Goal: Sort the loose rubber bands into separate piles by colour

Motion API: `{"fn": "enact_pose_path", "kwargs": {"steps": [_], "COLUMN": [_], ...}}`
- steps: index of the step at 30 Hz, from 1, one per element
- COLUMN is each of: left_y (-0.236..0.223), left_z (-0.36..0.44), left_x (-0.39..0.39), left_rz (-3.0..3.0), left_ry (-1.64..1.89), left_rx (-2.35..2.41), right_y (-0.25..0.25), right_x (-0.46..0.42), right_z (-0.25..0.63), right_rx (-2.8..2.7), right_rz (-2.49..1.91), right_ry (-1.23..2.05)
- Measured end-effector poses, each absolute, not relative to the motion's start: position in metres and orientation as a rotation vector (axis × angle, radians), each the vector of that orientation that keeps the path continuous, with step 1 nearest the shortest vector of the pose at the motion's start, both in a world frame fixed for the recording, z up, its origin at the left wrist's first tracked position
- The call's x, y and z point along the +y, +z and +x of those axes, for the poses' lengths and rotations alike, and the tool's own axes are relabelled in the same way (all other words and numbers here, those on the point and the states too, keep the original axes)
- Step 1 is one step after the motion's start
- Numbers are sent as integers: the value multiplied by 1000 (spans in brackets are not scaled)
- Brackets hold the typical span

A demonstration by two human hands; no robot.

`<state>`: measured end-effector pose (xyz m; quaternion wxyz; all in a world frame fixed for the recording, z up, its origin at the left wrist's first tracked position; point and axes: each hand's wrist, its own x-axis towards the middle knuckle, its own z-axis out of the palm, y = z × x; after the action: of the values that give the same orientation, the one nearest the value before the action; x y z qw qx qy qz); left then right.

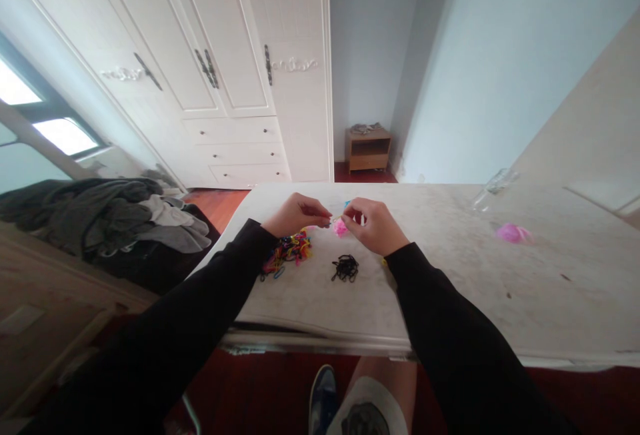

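My left hand [300,214] and my right hand [374,225] are raised over the table's far part, fingertips close together. Both are closed in a pinch, with something small, thin and pale between them that I cannot make out. A pink pile [341,228] shows just beyond and below the fingertips, and a bit of blue [347,203] peeks out behind my right hand. Below my left hand is a mixed heap of coloured elastic bands [295,248], partly covered by my sleeve. Black elastic bands [345,268] form a separate pile nearer me. Something yellow [384,262] shows beside my right sleeve.
On the pale table [450,301], a clear glass or bottle [493,189] lies tilted at the far right, with a pink bundle [513,233] nearer. Dark clothes [100,221] are heaped at left. A white wardrobe [240,88] and small wooden cabinet [369,149] stand behind.
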<state>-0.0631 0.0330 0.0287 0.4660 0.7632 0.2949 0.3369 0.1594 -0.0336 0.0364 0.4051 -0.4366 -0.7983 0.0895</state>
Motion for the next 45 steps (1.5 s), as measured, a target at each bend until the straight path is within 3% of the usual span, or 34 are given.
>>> {"fn": "enact_pose_path", "kwargs": {"steps": [19, 27, 45], "left_y": [28, 30, 28], "left_z": [-53, -65, -50], "left_x": [24, 32, 17], "left_rz": [1897, 2000, 1879], "left_ry": [855, 840, 888], "left_rx": [691, 778, 772], "right_y": [34, 39, 33], "right_x": [-32, -31, -34], "right_z": [159, 174, 165], "right_rx": [-2053, -1740, -2046], "right_rz": [-1125, -1166, -1071], "right_ry": [232, 22, 256]}}
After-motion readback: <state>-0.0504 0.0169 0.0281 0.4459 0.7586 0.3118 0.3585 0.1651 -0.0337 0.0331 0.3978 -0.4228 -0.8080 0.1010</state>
